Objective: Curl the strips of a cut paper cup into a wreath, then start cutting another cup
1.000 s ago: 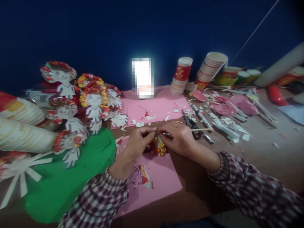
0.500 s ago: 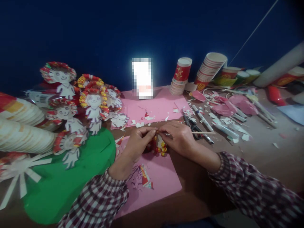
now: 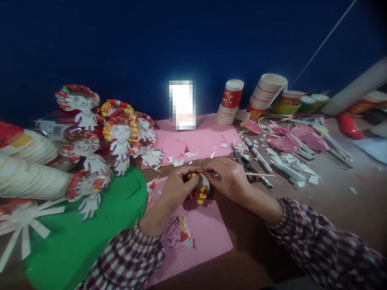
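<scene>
My left hand (image 3: 175,188) is closed in a pinch on a cut paper cup (image 3: 202,195) whose strips are rolled into red and yellow curls. Most of that cup is hidden behind my fingers. My right hand (image 3: 230,177) is closed too, its fingertips meeting the left ones at the cup's upper edge. A thin wooden stick (image 3: 262,175) runs through the right hand's grip and sticks out to the right. Below the hands lies a pink sheet (image 3: 208,229) with dark slivers and a red-and-yellow paper scrap (image 3: 185,233).
Paper dolls (image 3: 120,137) with curled rims stand at left beside a green mat (image 3: 90,245) and stacked cups (image 3: 33,173). A bright pixelated screen (image 3: 182,104) stands at the back. Scissors (image 3: 250,167), markers (image 3: 258,155), cup stacks (image 3: 267,94) and paper scraps lie right.
The view has tilted up slightly, so things sit lower. The cup has turned a little between my fingers, showing more yellow curls. The stick's exposed end has shifted slightly right.
</scene>
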`<state>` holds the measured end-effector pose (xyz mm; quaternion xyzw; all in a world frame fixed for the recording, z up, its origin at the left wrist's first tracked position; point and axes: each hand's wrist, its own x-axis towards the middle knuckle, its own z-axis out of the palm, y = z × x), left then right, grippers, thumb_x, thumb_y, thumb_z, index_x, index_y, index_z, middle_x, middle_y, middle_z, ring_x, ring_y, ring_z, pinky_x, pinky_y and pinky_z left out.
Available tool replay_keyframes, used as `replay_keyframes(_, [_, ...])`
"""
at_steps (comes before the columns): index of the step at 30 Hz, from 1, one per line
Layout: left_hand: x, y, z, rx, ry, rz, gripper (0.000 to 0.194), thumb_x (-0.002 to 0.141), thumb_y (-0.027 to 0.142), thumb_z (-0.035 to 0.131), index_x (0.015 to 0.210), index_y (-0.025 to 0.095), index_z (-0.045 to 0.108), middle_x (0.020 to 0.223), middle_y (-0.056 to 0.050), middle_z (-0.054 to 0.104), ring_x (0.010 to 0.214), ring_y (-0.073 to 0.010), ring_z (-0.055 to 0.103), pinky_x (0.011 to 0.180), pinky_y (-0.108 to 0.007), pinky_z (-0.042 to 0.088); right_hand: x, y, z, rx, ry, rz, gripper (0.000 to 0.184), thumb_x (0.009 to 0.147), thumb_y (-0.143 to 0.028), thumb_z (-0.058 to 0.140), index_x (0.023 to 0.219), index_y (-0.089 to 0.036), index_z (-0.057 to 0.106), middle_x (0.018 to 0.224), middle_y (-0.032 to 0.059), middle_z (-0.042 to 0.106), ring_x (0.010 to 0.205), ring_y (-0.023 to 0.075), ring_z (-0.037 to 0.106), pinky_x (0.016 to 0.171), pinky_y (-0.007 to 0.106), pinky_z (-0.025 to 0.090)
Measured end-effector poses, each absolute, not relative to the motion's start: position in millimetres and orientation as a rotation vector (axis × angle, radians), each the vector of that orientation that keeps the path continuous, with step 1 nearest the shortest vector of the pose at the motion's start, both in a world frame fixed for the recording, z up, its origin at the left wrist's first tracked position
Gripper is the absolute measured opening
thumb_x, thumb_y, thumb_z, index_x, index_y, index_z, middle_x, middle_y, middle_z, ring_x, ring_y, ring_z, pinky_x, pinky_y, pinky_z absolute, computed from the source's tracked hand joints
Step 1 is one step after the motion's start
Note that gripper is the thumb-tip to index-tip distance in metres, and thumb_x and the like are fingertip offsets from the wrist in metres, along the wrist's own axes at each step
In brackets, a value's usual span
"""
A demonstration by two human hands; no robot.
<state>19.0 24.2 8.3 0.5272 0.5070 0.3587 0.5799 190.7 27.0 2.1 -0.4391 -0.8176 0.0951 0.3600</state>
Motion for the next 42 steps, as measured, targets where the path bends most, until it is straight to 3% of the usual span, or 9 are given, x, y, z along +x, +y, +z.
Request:
replay_keyframes(5, [17.8, 26.4, 7.6, 1.294, 1.171, 0.883, 0.019, 0.075, 0.029, 0.062, 0.085, 0.016, 0.071, 0.08, -0.004, 0.068, 0.069, -0.0127, 0.058, 0.06, -0.022, 0.045, 190.5, 27.7, 0.8, -1.116, -2.121, 0.185, 0.009, 0.085, -0.02, 0.056, 0.082, -0.019, 0.064, 0.082, 0.002, 0.069, 0.079, 0.0147, 0.062, 0.077, 0.027, 0.046])
replay_keyframes(10, [16.8, 26.8, 6.4, 1.262, 1.234, 0.863, 0.031, 0.079, 0.039, 0.058, 0.062, 0.015, 0.064, 0.053, 0.0, 0.057, 0.048, -0.0098, 0.049, 0.045, -0.021, 0.037, 188.9, 26.3, 3.7, -1.089, -2.179, 0.151, 0.015, 0.088, -0.02, 0.051, 0.086, -0.017, 0.065, 0.082, 0.004, 0.069, 0.08, 0.0154, 0.062, 0.075, 0.028, 0.047])
replay_keyframes(14, [18.4, 25.3, 7.2, 1.193, 1.249, 0.815, 0.026, 0.077, 0.038, 0.06, 0.066, 0.015, 0.066, 0.043, 0.003, 0.052, 0.037, -0.0088, 0.046, 0.038, -0.02, 0.034, 188.1, 25.4, 7.0, -1.092, -2.22, 0.117, 0.019, 0.089, -0.02, 0.049, 0.082, -0.015, 0.066, 0.078, 0.0047, 0.069, 0.077, 0.0152, 0.062, 0.074, 0.028, 0.048])
replay_keyframes(21, [19.0, 24.9, 8.7, 1.143, 1.217, 0.779, 0.024, 0.076, 0.038, 0.063, 0.072, 0.014, 0.067, 0.045, 0.002, 0.055, 0.033, -0.0073, 0.044, 0.034, -0.019, 0.033, 189.0, 25.5, 6.9, -1.081, -2.252, 0.062, 0.022, 0.09, -0.02, 0.046, 0.081, -0.015, 0.066, 0.076, 0.0046, 0.068, 0.078, 0.015, 0.061, 0.074, 0.028, 0.048])
replay_keyframes(32, [19.9, 24.3, 7.0, 0.976, 1.176, 0.862, 0.025, 0.068, 0.031, 0.069, 0.084, 0.012, 0.067, 0.051, 0.003, 0.055, 0.037, -0.0066, 0.044, 0.036, -0.019, 0.034, 189.4, 25.0, 0.3, -1.053, -2.229, 0.102, 0.016, 0.087, -0.019, 0.049, 0.091, -0.017, 0.065, 0.085, 0.0048, 0.068, 0.084, 0.0158, 0.061, 0.077, 0.03, 0.048])
replay_keyframes(42, [16.3, 26.0, 5.6, 0.992, 1.122, 0.838, 0.024, 0.068, 0.026, 0.067, 0.089, 0.013, 0.067, 0.057, 0.001, 0.059, 0.042, -0.0074, 0.048, 0.04, -0.021, 0.037, 187.1, 20.5, 5.4, -1.068, -2.205, 0.065, 0.012, 0.087, -0.018, 0.049, 0.086, -0.018, 0.062, 0.082, 0.003, 0.067, 0.079, 0.0151, 0.06, 0.075, 0.028, 0.047])
